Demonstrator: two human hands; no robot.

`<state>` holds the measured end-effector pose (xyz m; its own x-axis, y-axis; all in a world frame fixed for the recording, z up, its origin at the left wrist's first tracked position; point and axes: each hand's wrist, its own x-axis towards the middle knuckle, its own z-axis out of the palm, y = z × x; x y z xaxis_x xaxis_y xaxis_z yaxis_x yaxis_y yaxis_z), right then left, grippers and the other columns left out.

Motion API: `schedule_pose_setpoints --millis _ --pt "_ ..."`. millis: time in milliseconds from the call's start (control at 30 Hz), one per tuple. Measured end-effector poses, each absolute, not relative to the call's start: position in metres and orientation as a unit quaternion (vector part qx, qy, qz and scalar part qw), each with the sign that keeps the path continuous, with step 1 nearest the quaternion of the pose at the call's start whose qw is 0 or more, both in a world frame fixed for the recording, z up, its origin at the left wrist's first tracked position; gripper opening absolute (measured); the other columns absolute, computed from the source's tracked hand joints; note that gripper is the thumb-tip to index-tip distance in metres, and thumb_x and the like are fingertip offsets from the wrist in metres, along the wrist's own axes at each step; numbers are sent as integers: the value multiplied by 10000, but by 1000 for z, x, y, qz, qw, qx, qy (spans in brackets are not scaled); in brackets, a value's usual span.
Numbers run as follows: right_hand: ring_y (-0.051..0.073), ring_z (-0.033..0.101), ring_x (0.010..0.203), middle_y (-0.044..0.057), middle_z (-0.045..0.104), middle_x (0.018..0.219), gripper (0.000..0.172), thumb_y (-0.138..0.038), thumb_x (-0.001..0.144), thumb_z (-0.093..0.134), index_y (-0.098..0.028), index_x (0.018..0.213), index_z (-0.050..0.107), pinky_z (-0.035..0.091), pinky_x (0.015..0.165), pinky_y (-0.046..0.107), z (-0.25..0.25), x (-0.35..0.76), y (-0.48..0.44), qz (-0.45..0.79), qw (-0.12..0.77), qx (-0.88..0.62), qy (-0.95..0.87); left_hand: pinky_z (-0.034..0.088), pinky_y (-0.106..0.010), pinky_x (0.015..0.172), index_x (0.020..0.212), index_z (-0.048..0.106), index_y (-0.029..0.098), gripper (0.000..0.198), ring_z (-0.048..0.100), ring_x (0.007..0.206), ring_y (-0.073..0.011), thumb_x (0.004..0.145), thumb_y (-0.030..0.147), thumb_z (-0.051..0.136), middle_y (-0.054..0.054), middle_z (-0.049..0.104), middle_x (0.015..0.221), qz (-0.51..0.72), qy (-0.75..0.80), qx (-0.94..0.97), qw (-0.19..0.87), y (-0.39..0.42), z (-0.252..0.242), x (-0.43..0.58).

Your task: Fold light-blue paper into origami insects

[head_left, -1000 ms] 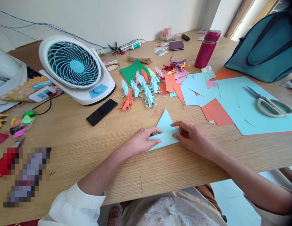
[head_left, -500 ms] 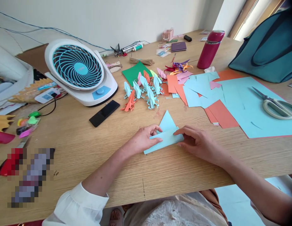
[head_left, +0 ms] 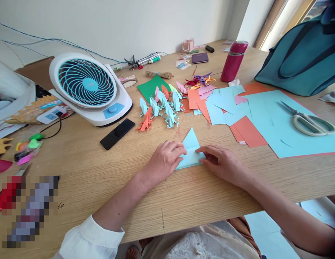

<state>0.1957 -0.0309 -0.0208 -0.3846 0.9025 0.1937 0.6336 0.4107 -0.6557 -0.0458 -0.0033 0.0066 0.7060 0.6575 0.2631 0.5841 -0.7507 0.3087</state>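
Note:
A folded light-blue sheet of paper (head_left: 191, 154) lies on the wooden table in front of me, its pointed tip away from me. My left hand (head_left: 167, 156) covers its left side, with the thumb and curled fingers gripping the paper. At the right end, my right hand (head_left: 220, 160) pinches the edge between thumb and fingers. Beyond the sheet stand several folded light-blue paper figures (head_left: 170, 115), with an orange one (head_left: 146, 120) at their front.
A white fan (head_left: 88, 86) and a black phone (head_left: 117, 133) are to the left. Rightward lie cut paper sheets (head_left: 251, 131), scissors (head_left: 309, 122), a magenta bottle (head_left: 233, 63) and a teal bag (head_left: 294, 61). The table's front edge runs close to my body.
The lower strip of the blue paper, whose left end stuck out past my left hand, now lies in line with the rest. My left hand has shifted over that side. The view has turned slightly.

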Motion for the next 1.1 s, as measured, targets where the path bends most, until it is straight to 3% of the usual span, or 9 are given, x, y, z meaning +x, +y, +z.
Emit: schedule_pose_setpoints --millis 167,367,600,800,933,1033,1100 --pt "146 538 666 13 601 779 224 -228 876 574 -225 1082 663 428 634 281 -24 194 -32 274 294 -502 -766 485 -331 851 1004 638 170 224 606 1007 -192 971 119 423 -71 687 1083 167 259 951 -3 -10 0 -46" --pt "116 474 606 -29 520 719 220 -301 881 584 -215 1075 643 378 574 259 -22 194 -30 355 329 -521 -703 504 -403 910 1174 587 168 286 613 1066 -247 953 338 524 -107 654 1203 134 241 960 -48 -15 -3 -45" --pt "107 412 562 -53 451 655 319 -455 862 629 -192 1042 604 321 507 255 -17 198 -23 486 399 -498 -598 508 -387 916 1187 579 200 243 599 1158 -246 959 184 497 -95 635 1295 171 253 944 -120 -14 -11 -46" --pt "104 370 554 -61 431 630 353 -492 860 635 -195 1042 578 295 500 251 -16 198 -22 509 421 -475 -582 511 -376 927 1203 591 199 276 621 1153 -232 962 142 468 -101 664 1250 189 248 943 -116 -10 -16 -46" --pt "135 502 683 4 564 812 385 -462 904 582 -216 1197 538 402 594 266 -13 200 -26 486 423 -455 -615 531 -364 897 1224 584 196 313 646 1123 -226 954 117 446 -117 677 1224 218 259 935 -109 -8 -16 -48" --pt "202 567 957 56 606 1081 511 -390 865 644 -274 1336 485 462 805 334 -12 201 -30 374 400 -470 -692 540 -350 885 1210 578 189 308 661 1086 -215 936 100 469 -113 695 1187 250 276 922 -105 -6 -14 -51" --pt "229 555 1068 57 612 1123 543 -297 866 628 -302 1379 447 443 913 384 -11 201 -31 294 391 -480 -728 542 -340 891 1207 566 186 309 666 1070 -202 922 91 493 -107 702 1164 276 286 913 -95 -6 -12 -52"
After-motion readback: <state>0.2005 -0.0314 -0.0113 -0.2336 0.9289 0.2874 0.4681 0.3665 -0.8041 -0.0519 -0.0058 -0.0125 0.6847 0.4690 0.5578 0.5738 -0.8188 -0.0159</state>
